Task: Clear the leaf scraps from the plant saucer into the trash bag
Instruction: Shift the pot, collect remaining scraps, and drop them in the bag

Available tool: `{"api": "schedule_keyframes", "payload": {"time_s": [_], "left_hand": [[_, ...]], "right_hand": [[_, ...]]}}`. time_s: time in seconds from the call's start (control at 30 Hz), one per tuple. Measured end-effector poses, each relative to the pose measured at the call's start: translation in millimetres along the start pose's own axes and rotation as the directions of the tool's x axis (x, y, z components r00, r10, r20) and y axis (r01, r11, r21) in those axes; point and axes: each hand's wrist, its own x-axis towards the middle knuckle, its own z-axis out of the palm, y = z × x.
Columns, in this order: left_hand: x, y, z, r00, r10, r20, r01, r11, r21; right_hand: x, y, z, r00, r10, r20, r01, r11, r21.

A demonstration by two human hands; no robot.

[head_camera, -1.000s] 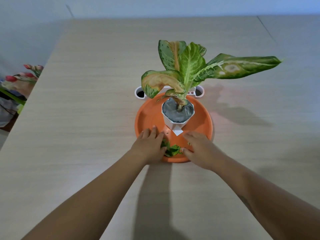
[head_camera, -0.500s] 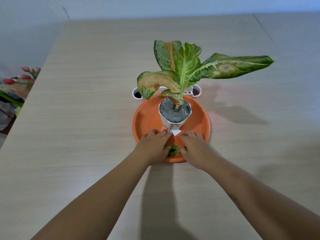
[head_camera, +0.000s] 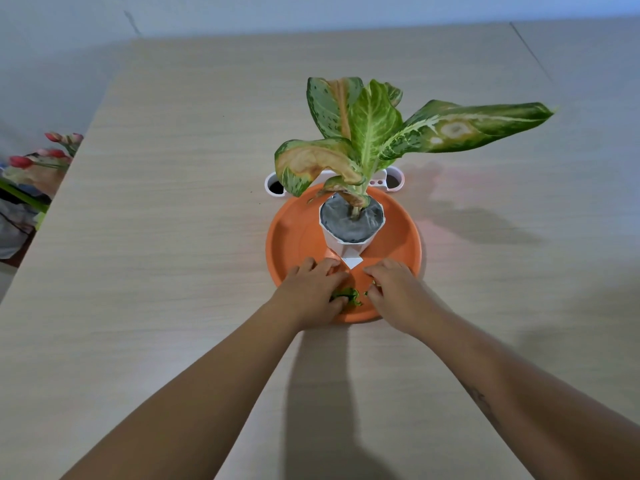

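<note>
The surface is a long table (head_camera: 173, 271) of pale wood grain, and it fills most of the view. Behind its far edge there is a plain bluish-white wall (head_camera: 311, 12). No brand, label or writing can be read on anything here.

At the far left, past the table edge, some red and pink flower buds (head_camera: 52, 147) stand above a heap of mixed things that I cannot identify.

In the middle of the table lies the round orange plant saucer (head_camera: 294, 237). A white faceted pot (head_camera: 346, 242) with grey soil stands in its far half, and a plant (head_camera: 370, 126) with broad green and yellowed leaves grows from it; one long leaf reaches out to the right. Just behind the saucer stands a small white holder (head_camera: 275, 187), partly hidden by the leaves.

The leaf scraps (head_camera: 349, 296) lie in the near part of the saucer, between both hands. The left hand (head_camera: 311, 292) rests palm down on the near left rim, its fingers curled on the scraps. The right hand (head_camera: 398, 292) is palm down on the near right part, fingers bent; a bit of green shows at its fingertips, but I cannot tell if it grips anything. The pot foot stands just beyond the fingers.
</note>
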Motion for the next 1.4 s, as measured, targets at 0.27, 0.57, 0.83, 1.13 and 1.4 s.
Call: {"api": "schedule_keyframes", "payload": {"time_s": [0.27, 0.57, 0.83, 1.13, 1.4], "left_hand": [[-12, -22, -17, 0.983, -0.168, -0.068, 0.171, 0.984, 0.04], [4, -7, -14, 0.969, -0.215, 0.12, 0.246, 0.841, -0.482], [8, -16, -23, 0.971, -0.145, 0.19, 0.205, 0.915, -0.349], [7, -9, -5, 0.988, -0.154, -0.01, 0.143, 0.942, -0.304], [8, 2, -11, 0.991, -0.13, 0.043, 0.137, 0.945, -0.297]], "right_hand": [[9, -4, -7, 0.99, 0.032, 0.139, -0.029, 0.999, -0.025], [18, -10, 6, 0.989, 0.001, 0.151, -0.021, 0.991, 0.131], [20, -13, 2, 0.987, 0.014, 0.161, -0.012, 1.0, -0.016], [20, -9, 22, 0.995, -0.09, 0.035, 0.087, 0.994, 0.068], [24, -4, 19, 0.998, -0.04, 0.058, 0.04, 0.999, -0.006]]}}
